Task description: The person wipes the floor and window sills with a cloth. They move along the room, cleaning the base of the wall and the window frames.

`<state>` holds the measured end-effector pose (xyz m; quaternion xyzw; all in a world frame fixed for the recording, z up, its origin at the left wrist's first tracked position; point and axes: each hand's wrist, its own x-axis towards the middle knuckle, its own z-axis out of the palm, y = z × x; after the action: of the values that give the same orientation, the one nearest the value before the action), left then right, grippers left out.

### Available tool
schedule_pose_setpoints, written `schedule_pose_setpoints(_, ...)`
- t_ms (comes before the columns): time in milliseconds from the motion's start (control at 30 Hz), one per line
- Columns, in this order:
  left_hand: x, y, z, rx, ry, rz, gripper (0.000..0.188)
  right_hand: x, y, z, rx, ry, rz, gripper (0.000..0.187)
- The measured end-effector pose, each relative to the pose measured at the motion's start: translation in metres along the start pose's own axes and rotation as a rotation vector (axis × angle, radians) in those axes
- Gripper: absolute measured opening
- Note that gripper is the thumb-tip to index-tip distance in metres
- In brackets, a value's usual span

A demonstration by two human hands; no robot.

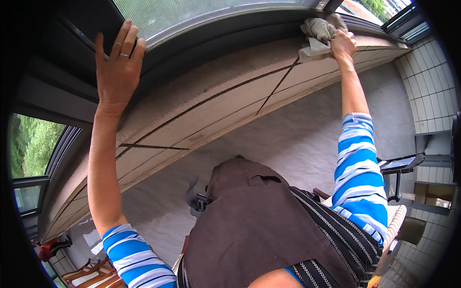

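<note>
My left hand [118,74], with a ring on one finger, lies against the dark window frame [72,60]. Its fingers are stretched out and apart, the tips reaching the edge of the ribbed or screened pane [206,17]. On the far right, my right hand [343,44] is closed round a bunched grey-white rag [319,30]. The rag rests where the lower window frame meets the tiled ledge [240,79], and a pale fold of it hangs over the ledge. My fingertips on that side are partly hidden by the cloth.
Below the ledge spreads a grey floor [307,122]. White tiled wall [430,81] rises at the right, near a dark metal bracket-like object [401,165]. Wooden slatted furniture [91,274] stands at the lower left. A dark brown apron [259,216] covers my front.
</note>
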<state>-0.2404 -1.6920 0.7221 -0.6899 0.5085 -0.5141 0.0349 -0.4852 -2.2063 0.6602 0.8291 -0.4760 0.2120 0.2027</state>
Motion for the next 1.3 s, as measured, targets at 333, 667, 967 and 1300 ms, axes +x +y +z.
schedule_pose_setpoints(333, -0.003, 0.002, -0.003, 0.003, -0.113, 0.023, 0.02, -0.181, -0.201, -0.133, 0.942, 0.319, -1.019, 0.055)
schedule_pose_setpoints(667, 0.001, 0.002, -0.004, 0.073, -0.116, 0.049, 0.02, -0.137, -0.213, -0.067, 0.923, 0.301, -0.847, 0.033)
schedule_pose_setpoints(967, -0.002, 0.007, 0.002, 0.055, -0.088, -0.003, 0.016, 0.001, 0.061, -0.007, 0.059, 0.05, 0.164, 0.041)
schedule_pose_setpoints(1300, 0.0, 0.003, 0.006, -0.004, -0.025, 0.059, 0.016, -0.198, -0.185, -0.135, 0.911, 0.557, -1.235, 0.045)
